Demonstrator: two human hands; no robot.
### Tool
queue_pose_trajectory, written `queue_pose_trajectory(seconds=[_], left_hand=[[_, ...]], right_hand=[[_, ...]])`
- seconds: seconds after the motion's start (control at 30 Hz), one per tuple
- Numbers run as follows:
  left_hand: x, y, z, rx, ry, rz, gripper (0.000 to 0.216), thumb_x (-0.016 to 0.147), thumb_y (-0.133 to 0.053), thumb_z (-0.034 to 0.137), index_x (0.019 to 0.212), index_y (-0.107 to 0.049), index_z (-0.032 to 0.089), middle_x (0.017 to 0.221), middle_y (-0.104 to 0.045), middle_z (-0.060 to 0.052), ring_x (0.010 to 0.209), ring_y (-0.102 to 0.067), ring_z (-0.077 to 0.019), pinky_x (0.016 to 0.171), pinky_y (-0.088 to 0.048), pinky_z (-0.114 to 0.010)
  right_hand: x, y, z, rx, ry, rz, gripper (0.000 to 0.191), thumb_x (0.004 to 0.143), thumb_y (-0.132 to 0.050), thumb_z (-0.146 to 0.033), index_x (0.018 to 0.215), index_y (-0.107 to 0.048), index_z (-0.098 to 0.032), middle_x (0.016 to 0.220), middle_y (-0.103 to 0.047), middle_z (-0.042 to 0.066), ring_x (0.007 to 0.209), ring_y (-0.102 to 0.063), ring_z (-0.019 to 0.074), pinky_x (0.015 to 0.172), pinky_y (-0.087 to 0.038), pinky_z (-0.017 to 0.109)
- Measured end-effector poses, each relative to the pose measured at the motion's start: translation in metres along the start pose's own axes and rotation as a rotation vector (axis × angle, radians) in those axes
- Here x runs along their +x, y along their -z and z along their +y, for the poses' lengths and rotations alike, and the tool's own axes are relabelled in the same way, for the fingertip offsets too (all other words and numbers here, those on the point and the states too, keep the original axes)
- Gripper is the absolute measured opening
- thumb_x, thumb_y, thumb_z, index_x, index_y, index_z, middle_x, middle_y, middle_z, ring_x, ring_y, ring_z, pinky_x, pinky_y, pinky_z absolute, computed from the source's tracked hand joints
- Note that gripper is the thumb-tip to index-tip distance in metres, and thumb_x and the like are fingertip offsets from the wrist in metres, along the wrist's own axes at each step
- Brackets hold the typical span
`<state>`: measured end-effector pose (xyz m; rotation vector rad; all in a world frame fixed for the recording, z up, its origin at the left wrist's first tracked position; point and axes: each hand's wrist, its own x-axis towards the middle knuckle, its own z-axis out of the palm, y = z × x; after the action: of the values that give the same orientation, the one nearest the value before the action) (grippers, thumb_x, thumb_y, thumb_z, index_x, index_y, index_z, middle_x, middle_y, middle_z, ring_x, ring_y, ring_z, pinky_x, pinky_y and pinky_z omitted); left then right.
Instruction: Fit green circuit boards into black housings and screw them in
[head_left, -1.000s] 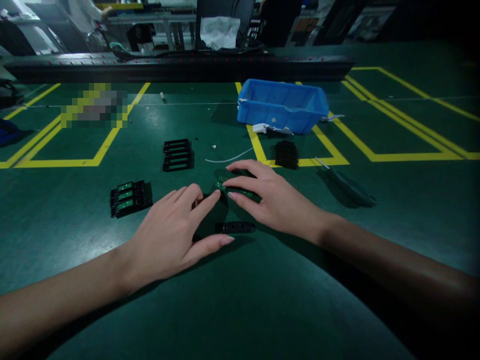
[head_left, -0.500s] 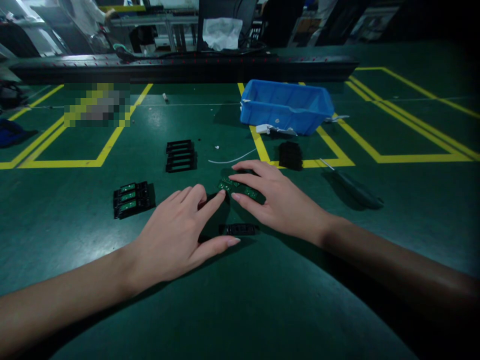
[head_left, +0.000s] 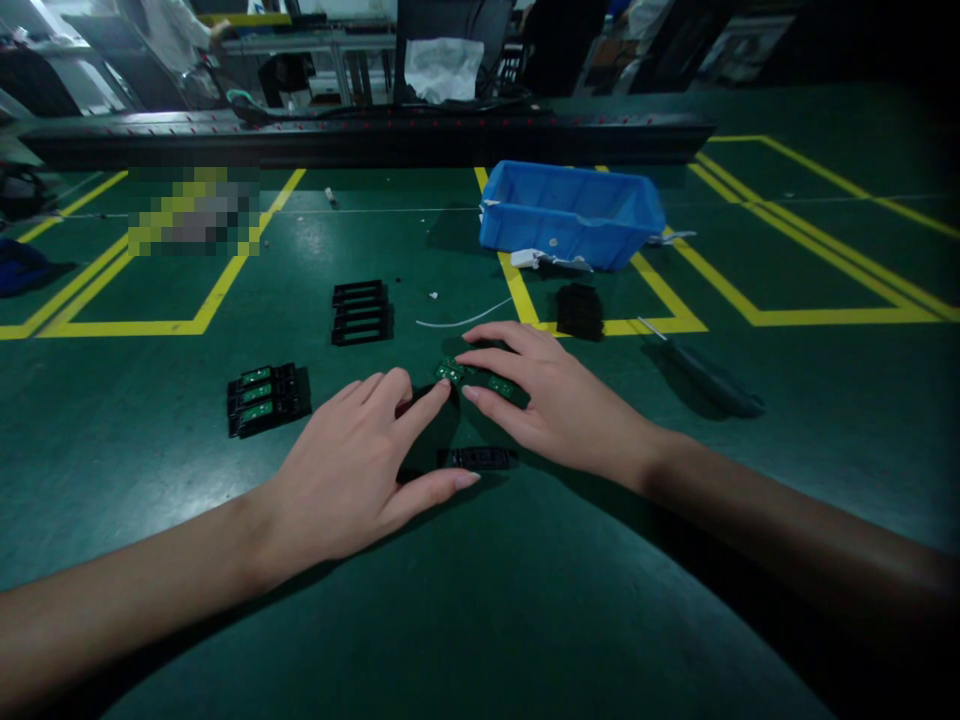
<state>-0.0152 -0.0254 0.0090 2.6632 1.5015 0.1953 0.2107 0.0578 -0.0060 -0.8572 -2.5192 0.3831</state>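
Small green circuit boards (head_left: 450,371) lie in the middle of the table, partly covered by my right hand (head_left: 541,385). Its thumb and index finger curl round them from either side, and another board (head_left: 501,384) shows beneath the palm. My left hand (head_left: 352,460) rests palm down, its index fingertip touching the nearest board's edge. Its thumb stretches out separately, holding nothing. Just beyond that thumb tip sits a black plastic holder (head_left: 480,458). To the left, black holders carrying several green boards (head_left: 259,392) lie side by side.
Black slotted frames (head_left: 361,312) and a dark stack of parts (head_left: 580,311) lie farther back. A blue bin (head_left: 574,215) stands behind, with torn white material (head_left: 551,260) at its front. A dark-handled screwdriver (head_left: 709,380) lies at right. A thin white strand (head_left: 465,322) curves nearby.
The circuit boards at the fingertips have shifted slightly, and less of them shows between my hands. Both hands stay nearly in place.
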Motion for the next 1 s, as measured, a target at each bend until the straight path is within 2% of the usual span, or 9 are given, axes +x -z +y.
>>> queue_pose_trajectory(seconds=[0.37, 1.0], left_hand=[[0.0000, 0.0012, 0.0006, 0.025, -0.005, 0.018, 0.070, 0.098, -0.036, 0.066, 0.146, -0.044, 0.015, 0.107, -0.054, -0.012, 0.091, -0.054, -0.0250, 0.077, -0.048, -0.042], [0.0004, 0.0020, 0.0013, 0.022, 0.000, 0.004, 0.070, 0.098, -0.035, 0.066, 0.143, -0.047, 0.014, 0.105, -0.052, -0.010, 0.090, -0.052, -0.0248, 0.075, -0.048, -0.042]], right_hand=[[0.0006, -0.0001, 0.0009, 0.029, 0.020, 0.020, 0.030, 0.097, -0.058, -0.027, 0.126, -0.066, -0.021, 0.139, -0.056, 0.011, 0.131, -0.052, 0.0291, 0.109, -0.046, 0.052], [-0.0004, 0.0021, -0.0007, -0.012, 0.030, -0.024, 0.030, 0.099, -0.056, -0.026, 0.125, -0.069, -0.020, 0.142, -0.053, 0.010, 0.134, -0.049, 0.0262, 0.112, -0.045, 0.047]])
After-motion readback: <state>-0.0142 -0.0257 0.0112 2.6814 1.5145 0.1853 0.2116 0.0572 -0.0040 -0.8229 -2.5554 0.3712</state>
